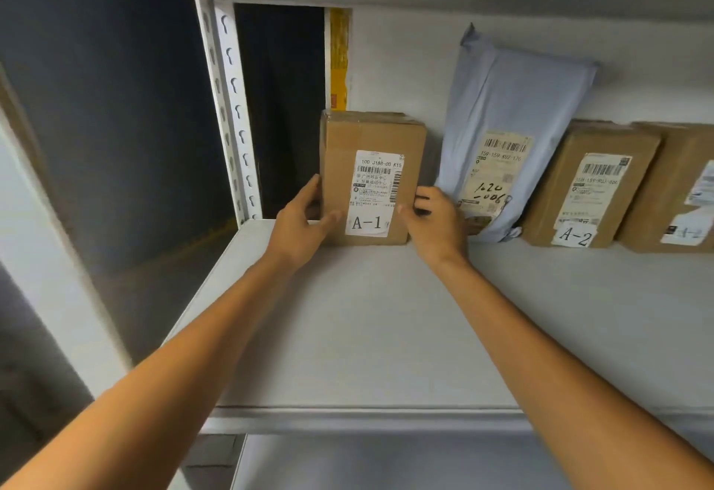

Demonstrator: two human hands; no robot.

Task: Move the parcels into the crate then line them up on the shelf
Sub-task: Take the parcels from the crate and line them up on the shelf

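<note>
Grips box A-1 (pixel 371 180) from both sides: left hand (pixel 305 219) on its left edge, right hand (pixel 436 219) on its right edge.

Left: fingers (pixel 315 186) curled round the edge toward the back, thumb laid across the lower front, just beside the A-1 tag.
Right: thumb pressed on the lower front corner, fingers bent round the side face.
Both half-closed, spread no wider than the box's side; nothing else held.

Between the hands: box upright, label facing out, base down on the shelf (pixel 367 327). Cannot tell whether its back touches the rear wall.

Right of the grip, just beside the right knuckles: grey mailer (pixel 498 134), tilted, leaning on the rear wall, lower corner hidden behind the hand. Cannot tell whether hand and mailer touch.
Further right: box A-2 (pixel 591 188), tilted, close against the mailer's foot. Past it, last box (pixel 672 188), cut off by the frame edge, overlapped by A-2.

Left of the grip: slotted post (pixel 232 114), with a dark gap between post and box.
Above the left hand: yellow strip (pixel 340 60) running up the wall edge.
Nearer the body than the grip: bare shelf board, both forearms stretched over it.
</note>
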